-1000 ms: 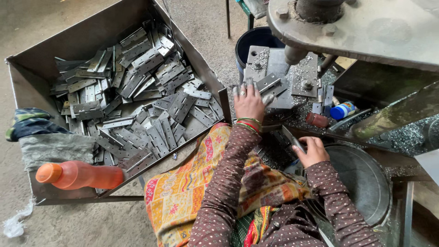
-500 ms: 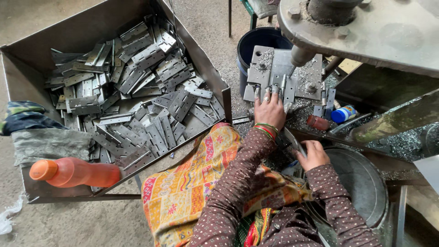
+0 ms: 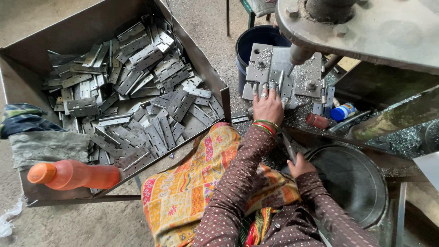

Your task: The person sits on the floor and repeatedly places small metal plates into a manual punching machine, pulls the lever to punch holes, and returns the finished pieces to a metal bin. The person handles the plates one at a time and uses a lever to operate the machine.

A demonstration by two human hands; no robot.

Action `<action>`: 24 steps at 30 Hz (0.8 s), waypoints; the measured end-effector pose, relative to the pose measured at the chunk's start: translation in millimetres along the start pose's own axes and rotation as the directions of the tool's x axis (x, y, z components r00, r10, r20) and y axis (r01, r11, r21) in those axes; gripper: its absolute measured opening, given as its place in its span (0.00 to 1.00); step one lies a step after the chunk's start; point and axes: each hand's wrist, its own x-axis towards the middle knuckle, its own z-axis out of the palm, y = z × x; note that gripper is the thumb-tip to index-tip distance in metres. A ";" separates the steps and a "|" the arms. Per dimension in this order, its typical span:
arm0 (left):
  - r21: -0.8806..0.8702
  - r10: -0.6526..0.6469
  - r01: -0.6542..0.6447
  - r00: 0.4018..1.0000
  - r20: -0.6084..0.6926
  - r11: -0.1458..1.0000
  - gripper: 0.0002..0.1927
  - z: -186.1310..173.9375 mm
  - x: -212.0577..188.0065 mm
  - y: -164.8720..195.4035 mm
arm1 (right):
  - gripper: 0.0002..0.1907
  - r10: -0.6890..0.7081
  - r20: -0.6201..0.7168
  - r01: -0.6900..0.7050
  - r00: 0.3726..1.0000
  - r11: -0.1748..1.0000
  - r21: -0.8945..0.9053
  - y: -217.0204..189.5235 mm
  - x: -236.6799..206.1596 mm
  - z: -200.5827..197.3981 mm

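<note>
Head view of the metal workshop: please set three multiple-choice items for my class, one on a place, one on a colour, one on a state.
1. Where does the left hand rest?
A. on the drill plate under the spindle
B. in the bin of hinges
C. on the bottle

2. What colour is the bottle on the edge of the metal bin?
A. blue
B. orange
C. green

3. How does the right hand stand?
A. open and flat
B. closed around a thin metal piece
C. out of view

Answers: 1 A, its fingers press down on the plate. 2 B, both cap and body are orange. 3 B, the piece sticks up from the fist.
</note>
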 end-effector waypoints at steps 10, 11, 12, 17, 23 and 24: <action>0.012 0.067 -0.067 0.997 -0.047 0.998 0.14 2.8 -15.2 -4.3 | 0.42 -0.007 0.188 -0.008 0.982 0.997 0.076 -2.1 10.1 -17.0; 0.040 0.067 -0.065 0.996 -0.063 0.997 0.15 6.7 -10.9 -5.1 | 0.39 -0.010 0.196 0.001 0.981 0.999 0.044 -1.1 14.6 -25.2; 0.064 0.067 -0.063 0.995 -0.071 0.996 0.16 11.0 -4.3 -3.9 | 0.36 -0.007 0.209 0.005 0.978 1.000 0.009 0.3 18.1 -32.8; 0.094 0.026 -0.019 0.997 -0.068 0.995 0.17 29.1 21.0 1.5 | 0.32 -0.042 0.137 0.042 0.990 0.999 0.000 0.7 17.4 -31.0; 0.096 0.030 -0.022 0.996 -0.088 0.995 0.18 19.7 15.1 -5.0 | 0.29 -0.051 -0.054 0.053 0.997 0.998 0.045 -3.9 -5.6 9.7; 0.094 0.037 -0.031 0.997 -0.061 0.995 0.17 17.4 9.4 -5.8 | 0.28 -0.016 0.006 0.015 1.000 0.997 0.069 -4.9 -6.4 9.9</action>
